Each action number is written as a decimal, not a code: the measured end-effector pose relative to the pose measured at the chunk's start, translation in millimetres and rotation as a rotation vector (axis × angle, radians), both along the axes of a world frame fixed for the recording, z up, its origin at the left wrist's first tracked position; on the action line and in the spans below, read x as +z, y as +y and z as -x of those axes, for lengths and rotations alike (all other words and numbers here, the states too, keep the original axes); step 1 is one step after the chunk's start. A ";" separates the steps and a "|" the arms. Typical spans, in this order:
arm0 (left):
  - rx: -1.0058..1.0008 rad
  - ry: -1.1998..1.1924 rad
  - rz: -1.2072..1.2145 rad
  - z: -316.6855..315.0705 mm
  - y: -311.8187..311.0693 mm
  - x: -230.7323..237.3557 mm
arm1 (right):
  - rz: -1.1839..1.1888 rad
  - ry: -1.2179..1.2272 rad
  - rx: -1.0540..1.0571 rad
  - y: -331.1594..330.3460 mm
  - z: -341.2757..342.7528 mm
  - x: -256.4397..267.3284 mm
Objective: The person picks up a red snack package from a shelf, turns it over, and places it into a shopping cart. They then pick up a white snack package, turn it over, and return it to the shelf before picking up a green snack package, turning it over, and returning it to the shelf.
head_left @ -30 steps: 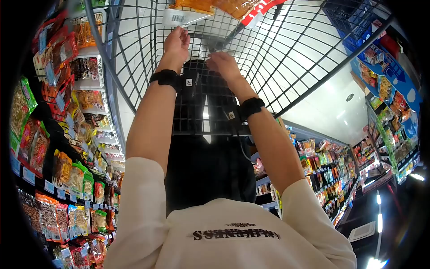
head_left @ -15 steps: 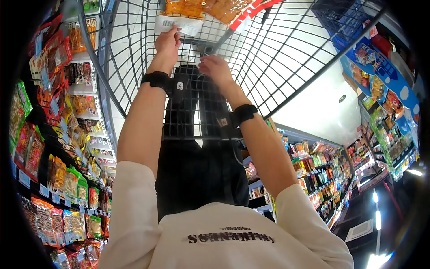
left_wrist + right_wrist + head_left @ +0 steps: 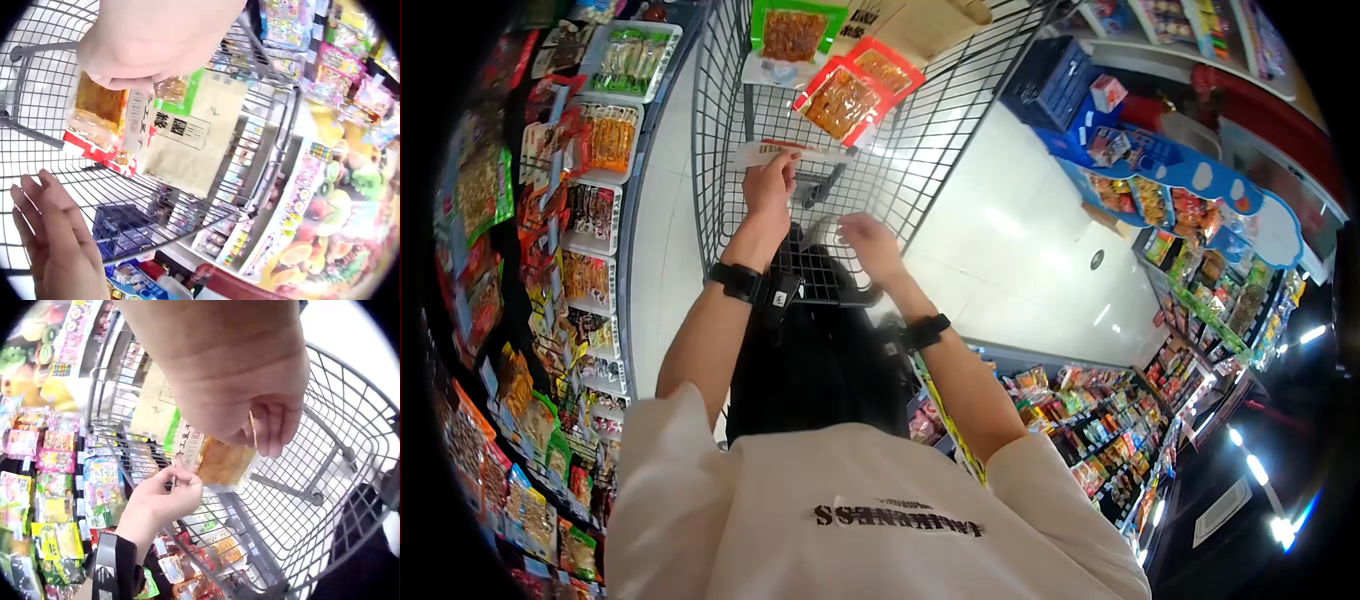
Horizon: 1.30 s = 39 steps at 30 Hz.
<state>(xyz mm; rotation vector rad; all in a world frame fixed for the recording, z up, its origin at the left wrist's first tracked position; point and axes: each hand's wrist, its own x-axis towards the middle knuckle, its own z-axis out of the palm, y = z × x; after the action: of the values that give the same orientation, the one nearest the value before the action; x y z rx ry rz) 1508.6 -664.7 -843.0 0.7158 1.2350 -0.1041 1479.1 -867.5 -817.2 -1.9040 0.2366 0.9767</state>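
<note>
My left hand (image 3: 768, 198) pinches the edge of a clear food packet (image 3: 225, 462) with a white printed label over the shopping cart. Orange-brown food shows through its plastic. In the head view the packet appears nearly edge-on, as a thin strip. My right hand (image 3: 872, 250) is lower and to the right, apart from the packet, its fingers loosely bent and holding nothing. Further forward in the cart (image 3: 945, 190) lie red-edged packets (image 3: 840, 100) of brown food and a green-edged packet (image 3: 793, 35).
A brown paper bag (image 3: 194, 137) lies at the cart's far end. Shelves of packaged snacks (image 3: 605, 140) run close along the left. To the right are blue crates (image 3: 1048, 80) and a blue display (image 3: 1170, 180), with pale floor (image 3: 1000, 270) between them and the cart.
The head view has shifted to show more of the cart and the packets lying in it. The held packet has tipped from face-on to nearly edge-on. My right hand still holds nothing.
</note>
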 end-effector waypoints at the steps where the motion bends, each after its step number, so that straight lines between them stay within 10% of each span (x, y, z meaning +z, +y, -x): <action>1: -0.037 -0.021 0.038 4.0 3.1 17.5 | 0.034 -0.044 0.053 -3.2 0.4 11.1; 5: -0.138 -0.171 0.109 33.1 2.6 113.3 | 0.187 -0.426 0.078 -16.4 8.3 45.2; 15: -0.450 -0.576 -0.207 189.7 -51.6 335.4 | -0.270 -1.101 0.195 -30.3 56.2 207.5; 22: -0.581 -0.731 -0.364 302.2 -61.6 406.4 | -0.605 -0.585 0.165 -49.1 168.4 247.2; 28: -0.261 -0.328 -1.211 402.9 -38.4 393.1 | -0.696 -0.344 0.185 -27.6 227.7 291.1; 32: -0.276 -0.546 -0.685 473.5 -47.3 379.0 | -0.797 -0.212 0.408 11.1 270.0 307.4; 39: 0.286 -0.651 -0.422 638.9 -65.6 404.0 | -0.939 0.271 0.675 88.8 393.5 335.1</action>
<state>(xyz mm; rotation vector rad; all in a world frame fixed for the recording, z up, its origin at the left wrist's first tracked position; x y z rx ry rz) 869.8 -730.4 -439.0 0.8370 0.7165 0.6012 1085.6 -778.7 -482.2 -0.9627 -0.6575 1.4481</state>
